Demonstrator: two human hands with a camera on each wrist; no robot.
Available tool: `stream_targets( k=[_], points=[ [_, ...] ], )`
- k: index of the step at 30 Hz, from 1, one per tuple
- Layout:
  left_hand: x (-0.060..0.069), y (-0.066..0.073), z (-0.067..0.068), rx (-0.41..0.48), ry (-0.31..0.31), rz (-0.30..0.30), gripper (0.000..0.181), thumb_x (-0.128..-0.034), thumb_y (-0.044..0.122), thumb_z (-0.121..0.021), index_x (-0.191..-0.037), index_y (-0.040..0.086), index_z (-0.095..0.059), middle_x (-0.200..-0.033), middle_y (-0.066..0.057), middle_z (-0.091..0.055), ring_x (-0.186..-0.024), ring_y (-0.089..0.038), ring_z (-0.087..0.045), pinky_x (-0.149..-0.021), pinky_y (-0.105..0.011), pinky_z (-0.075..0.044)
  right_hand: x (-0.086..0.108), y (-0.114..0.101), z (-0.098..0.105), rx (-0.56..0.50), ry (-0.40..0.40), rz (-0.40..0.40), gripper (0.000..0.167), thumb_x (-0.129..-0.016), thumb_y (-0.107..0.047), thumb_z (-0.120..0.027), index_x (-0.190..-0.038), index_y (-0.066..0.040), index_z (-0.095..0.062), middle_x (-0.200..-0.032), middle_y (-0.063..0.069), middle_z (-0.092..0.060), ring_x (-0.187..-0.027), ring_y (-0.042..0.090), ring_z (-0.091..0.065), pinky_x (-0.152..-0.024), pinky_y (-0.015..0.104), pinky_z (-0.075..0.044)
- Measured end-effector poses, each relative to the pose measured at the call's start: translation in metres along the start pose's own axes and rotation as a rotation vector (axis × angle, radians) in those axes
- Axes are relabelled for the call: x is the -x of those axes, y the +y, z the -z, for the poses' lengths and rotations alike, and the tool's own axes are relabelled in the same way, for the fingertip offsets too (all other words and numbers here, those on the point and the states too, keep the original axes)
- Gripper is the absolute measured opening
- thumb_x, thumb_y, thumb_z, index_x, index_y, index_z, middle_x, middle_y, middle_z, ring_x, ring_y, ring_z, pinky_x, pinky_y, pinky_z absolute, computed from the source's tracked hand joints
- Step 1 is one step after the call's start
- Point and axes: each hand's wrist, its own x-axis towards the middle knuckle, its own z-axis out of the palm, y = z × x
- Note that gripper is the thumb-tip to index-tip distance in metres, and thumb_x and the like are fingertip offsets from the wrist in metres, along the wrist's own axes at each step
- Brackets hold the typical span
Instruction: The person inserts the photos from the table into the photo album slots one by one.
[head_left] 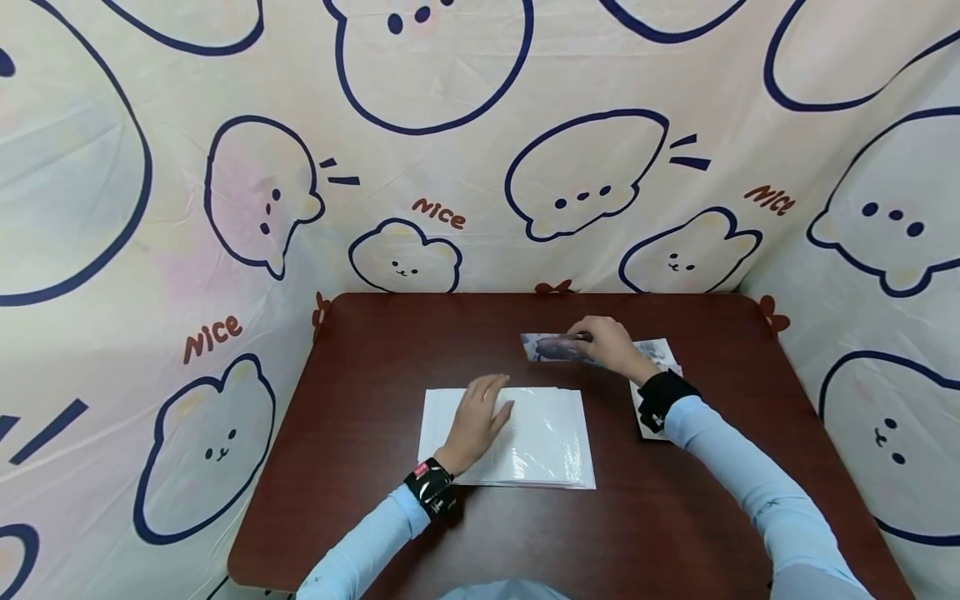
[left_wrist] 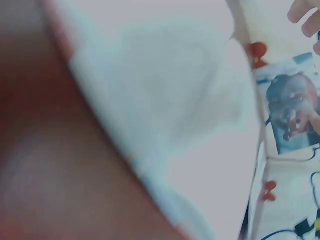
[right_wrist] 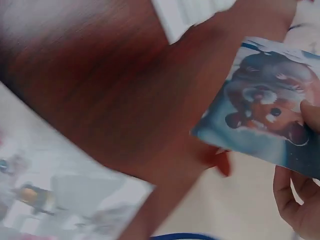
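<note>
My right hand [head_left: 606, 343] pinches a picture card [right_wrist: 265, 95] printed with a cartoon mouse, thumb on the printed face and fingers behind it. In the head view the card is held above the far part of the table. My left hand [head_left: 474, 425] lies over a stack of white, glossy sheets [head_left: 543, 437], its fingers extended and thumb apart. These sheets look like plastic sleeves. In the left wrist view the blurred white sheet [left_wrist: 165, 100] fills the middle, and the left fingers are not seen there.
Under my right wrist lies a pile of printed cards [head_left: 660, 350], partly hidden by the arm; a pale printed sheet [right_wrist: 65, 185] shows in the right wrist view. The dark brown table [head_left: 360, 350] meets a cartoon-patterned cloth [head_left: 465, 183] at its back edge.
</note>
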Motion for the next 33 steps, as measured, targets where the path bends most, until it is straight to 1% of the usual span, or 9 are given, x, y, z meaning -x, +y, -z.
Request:
stream_targets(
  k=[3,7,11,14,20,23,27,30,33],
  points=[
    [-0.017,-0.009,0.01,-0.012,0.047,0.007,0.046,-0.0968,0.017,-0.074,-0.138,0.001,-0.06,-0.134,-0.016,-0.063,-0.125,-0.032,-0.06,-0.106,-0.043,-0.051,-0.001,-0.026,0.0,0.043,0.015,0.121,0.014,-0.09,-0.003,-0.078,-0.102,-0.007,-0.082,-0.097,0.009,-0.074,-0.088,0.027,-0.071,-0.077,0.045,-0.059],
    [-0.033,-0.013,0.019,0.009,0.043,0.036,0.047,-0.094,0.015,-0.078,-0.137,0.004,-0.062,-0.13,-0.012,-0.063,-0.116,-0.027,-0.063,-0.104,-0.044,-0.051,-0.001,-0.055,-0.003,0.109,0.003,0.284,0.015,-0.087,-0.001,-0.08,-0.098,-0.01,-0.083,-0.094,0.005,-0.073,-0.084,0.024,-0.07,-0.076,0.042,-0.058],
    [-0.035,-0.013,0.018,0.025,0.028,0.024,0.034,-0.0936,0.014,-0.078,-0.126,0.006,-0.07,-0.115,-0.007,-0.068,-0.1,-0.022,-0.068,-0.098,-0.045,-0.053,0.0,-0.073,-0.008,0.124,-0.025,0.377,0.014,-0.086,-0.003,-0.082,-0.096,-0.012,-0.084,-0.091,0.002,-0.071,-0.081,0.019,-0.066,-0.075,0.037,-0.053],
    [-0.029,-0.013,0.016,0.019,0.049,0.0,0.018,-0.0951,0.013,-0.076,-0.112,0.008,-0.076,-0.101,-0.004,-0.071,-0.09,-0.019,-0.07,-0.09,-0.043,-0.053,0.001,-0.08,-0.011,0.051,-0.062,0.385,0.013,-0.086,-0.004,-0.082,-0.096,-0.012,-0.084,-0.091,0.0,-0.07,-0.081,0.015,-0.065,-0.075,0.032,-0.056],
    [-0.022,-0.02,0.016,0.052,0.09,0.025,0.009,-0.0956,0.01,-0.073,-0.103,0.007,-0.077,-0.09,-0.004,-0.072,-0.08,-0.017,-0.069,-0.087,-0.042,-0.053,0.001,-0.076,-0.014,-0.123,-0.048,0.305,0.022,-0.085,0.0,-0.082,-0.105,-0.009,-0.08,-0.099,0.003,-0.072,-0.089,0.018,-0.069,-0.08,0.038,-0.061],
    [-0.021,-0.023,0.021,0.132,0.105,0.1,0.011,-0.0939,0.008,-0.075,-0.104,0.004,-0.077,-0.09,-0.007,-0.073,-0.078,-0.019,-0.069,-0.085,-0.044,-0.054,0.001,-0.067,-0.015,-0.246,-0.025,0.208,0.038,-0.086,0.0,-0.082,-0.122,-0.004,-0.071,-0.111,0.008,-0.069,-0.098,0.023,-0.067,-0.085,0.038,-0.058],
    [-0.021,-0.024,0.028,0.297,0.158,0.222,0.015,-0.0941,0.007,-0.074,-0.107,-0.001,-0.074,-0.095,-0.013,-0.072,-0.082,-0.025,-0.07,-0.077,-0.041,-0.057,0.006,-0.054,-0.019,-0.48,-0.034,0.042,0.059,-0.089,-0.004,-0.08,-0.141,-0.002,-0.051,-0.123,0.019,-0.062,-0.101,0.024,-0.064,-0.085,0.027,-0.055],
    [-0.022,-0.022,0.031,0.402,0.197,0.288,0.017,-0.0969,0.008,-0.071,-0.11,-0.003,-0.072,-0.099,-0.017,-0.071,-0.087,-0.028,-0.068,-0.075,-0.039,-0.057,0.012,-0.049,-0.025,-0.639,-0.068,-0.04,0.057,-0.093,-0.005,-0.076,-0.142,0.002,-0.047,-0.124,0.027,-0.06,-0.1,0.02,-0.065,-0.085,0.021,-0.054],
    [-0.025,-0.018,0.031,0.483,0.231,0.333,0.018,-0.098,0.008,-0.07,-0.111,-0.004,-0.07,-0.101,-0.019,-0.071,-0.09,-0.032,-0.069,-0.08,-0.04,-0.059,0.016,-0.05,-0.033,-0.726,-0.113,-0.071,0.047,-0.097,-0.006,-0.071,-0.139,0.004,-0.051,-0.123,0.028,-0.063,-0.1,0.015,-0.066,-0.086,0.021,-0.055]
  ],
)
